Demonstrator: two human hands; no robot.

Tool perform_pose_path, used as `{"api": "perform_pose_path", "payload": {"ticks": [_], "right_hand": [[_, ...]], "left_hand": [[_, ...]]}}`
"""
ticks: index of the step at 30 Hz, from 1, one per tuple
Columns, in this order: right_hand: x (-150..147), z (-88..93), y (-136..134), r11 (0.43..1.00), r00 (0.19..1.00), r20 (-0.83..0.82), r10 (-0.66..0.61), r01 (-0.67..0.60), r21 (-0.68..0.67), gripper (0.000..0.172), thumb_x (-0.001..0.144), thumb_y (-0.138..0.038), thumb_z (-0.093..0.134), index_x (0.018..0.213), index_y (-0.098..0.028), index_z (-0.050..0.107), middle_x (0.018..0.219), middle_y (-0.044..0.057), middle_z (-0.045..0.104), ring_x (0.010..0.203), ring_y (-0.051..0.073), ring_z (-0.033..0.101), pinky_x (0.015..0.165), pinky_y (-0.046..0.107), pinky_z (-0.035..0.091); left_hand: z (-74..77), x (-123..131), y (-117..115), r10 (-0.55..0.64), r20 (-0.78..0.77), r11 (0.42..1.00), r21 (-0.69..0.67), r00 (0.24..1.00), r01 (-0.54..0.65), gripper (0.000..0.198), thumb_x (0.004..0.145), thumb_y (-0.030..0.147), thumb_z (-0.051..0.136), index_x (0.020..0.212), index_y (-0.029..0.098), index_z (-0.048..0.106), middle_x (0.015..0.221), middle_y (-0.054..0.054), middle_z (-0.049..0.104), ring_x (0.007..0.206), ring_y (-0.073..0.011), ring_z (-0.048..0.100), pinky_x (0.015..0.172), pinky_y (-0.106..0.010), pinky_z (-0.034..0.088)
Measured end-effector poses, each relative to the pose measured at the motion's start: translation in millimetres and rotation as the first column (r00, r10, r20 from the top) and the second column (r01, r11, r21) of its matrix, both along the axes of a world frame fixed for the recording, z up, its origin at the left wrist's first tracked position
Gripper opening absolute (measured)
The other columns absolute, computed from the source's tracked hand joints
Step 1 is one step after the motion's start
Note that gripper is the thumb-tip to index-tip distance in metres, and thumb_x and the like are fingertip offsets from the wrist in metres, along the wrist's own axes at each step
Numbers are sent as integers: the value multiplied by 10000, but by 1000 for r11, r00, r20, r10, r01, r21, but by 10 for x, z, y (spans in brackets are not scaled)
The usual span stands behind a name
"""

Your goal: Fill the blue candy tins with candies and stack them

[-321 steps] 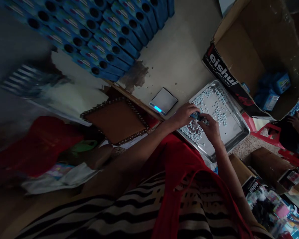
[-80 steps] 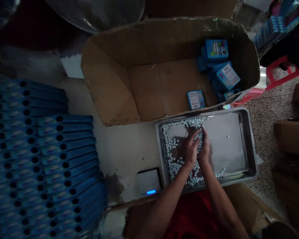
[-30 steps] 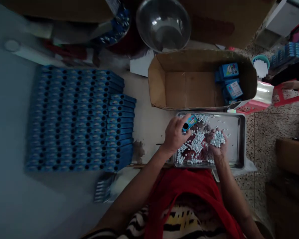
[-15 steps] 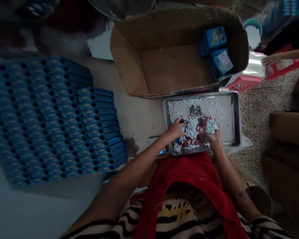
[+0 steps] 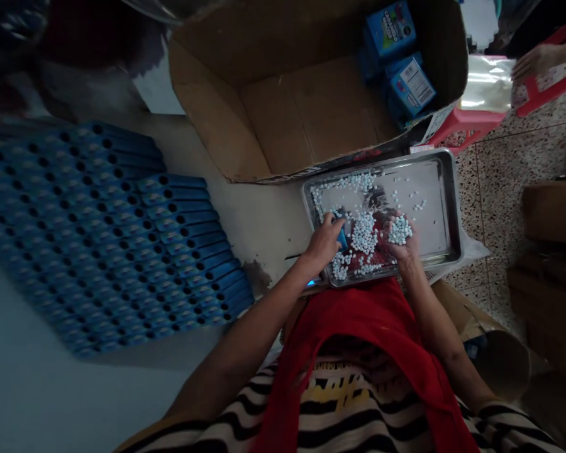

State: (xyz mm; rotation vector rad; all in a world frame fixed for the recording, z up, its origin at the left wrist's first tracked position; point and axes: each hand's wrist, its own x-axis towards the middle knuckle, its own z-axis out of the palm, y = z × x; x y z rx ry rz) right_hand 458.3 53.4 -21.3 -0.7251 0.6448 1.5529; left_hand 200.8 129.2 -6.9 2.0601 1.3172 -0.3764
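A metal tray (image 5: 450, 207) holds loose small pale-blue candies (image 5: 364, 234), heaped in the middle and strewn along its left side. My left hand (image 5: 324, 240) is at the tray's left part, its fingers closed around a small blue box (image 5: 342, 239) that it mostly hides. Palm up over the tray, my right hand (image 5: 407, 250) is cupped around a pile of the same candies (image 5: 399, 230). The heap lies between the two hands.
Rows of stacked blue boxes (image 5: 179, 245) stand at the left. Behind the tray is a large cardboard carton (image 5: 264, 126) with a few blue boxes (image 5: 411, 85) inside. Another person's hand (image 5: 535, 61) rests near a pink stool (image 5: 481, 123). Brown cartons (image 5: 554, 214) stand at right.
The camera view has shifted and turned slightly. My left hand has tilted, and more of the small blue box shows beside its fingers. My right hand still cups its candies.
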Motion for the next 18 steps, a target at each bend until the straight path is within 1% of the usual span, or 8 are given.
{"api": "perform_pose_path", "payload": {"ticks": [2,4,6,8,10,12,15,18], "right_hand": [[-52,-9,29,999,1000,-25,15,-14,39,195,1072,-273,577,1019,-213,755,832,7,805,726,140,764,678,251,685],[-89,-23,37,999,999,-46,22,-20,48,181,1069,-279,594,1025,-206,754,823,7,802,724,140,762,671,243,677],[-110,-35,31,999,998,-66,25,-22,33,199,1074,-282,581,1016,-195,751,816,19,799,716,144,755,652,237,666],[-111,-39,20,1000,997,-72,21,-21,6,225,1081,-293,561,1004,-191,747,812,30,794,708,148,745,637,237,656],[-93,-32,15,1000,998,-67,13,-14,-18,250,1093,-302,538,999,-196,743,807,31,789,696,149,736,628,238,649],[-66,-6,25,999,999,-42,8,-9,-31,278,1109,-302,507,992,-202,739,786,25,777,668,144,719,611,231,636],[-56,98,80,1000,1000,9,12,-12,-19,276,1111,-302,511,977,-206,733,764,17,754,654,137,699,609,222,627],[-138,291,189,999,998,58,-1,-2,35,191,1071,-311,601,954,-224,725,765,2,736,688,134,693,641,221,628]], "left_hand": [[1,-61,-21,-85,41,996,1,996,85,657,820,81,895,1423,264,707,1508,-106,590,1163,-281,764,1014,-376,648],[-8,-124,10,-154,74,988,14,985,154,540,841,155,931,1335,255,736,1420,-107,637,1141,-297,760,991,-395,648],[-35,-163,60,-203,107,979,45,973,199,457,864,247,955,1274,235,752,1374,-147,661,1238,-357,721,1060,-466,623],[-76,-169,83,-245,145,969,76,959,236,397,902,244,924,1264,235,761,1427,-187,655,1393,-406,634,1192,-570,540],[-114,-150,58,-293,190,956,83,937,282,367,956,138,825,1296,262,768,1445,-171,667,1415,-378,611,1240,-593,488],[-126,-114,3,-332,228,943,72,915,325,456,977,34,711,1353,287,764,1333,-125,724,1281,-309,671,1171,-507,541],[-77,-22,-46,-323,249,947,83,913,312,529,967,12,694,1441,245,730,1222,-104,771,1156,-292,701,1047,-423,593],[32,132,4,-235,247,968,144,940,204,489,977,125,773,1459,170,705,1314,-159,772,1241,-342,684,1083,-465,583]]}}
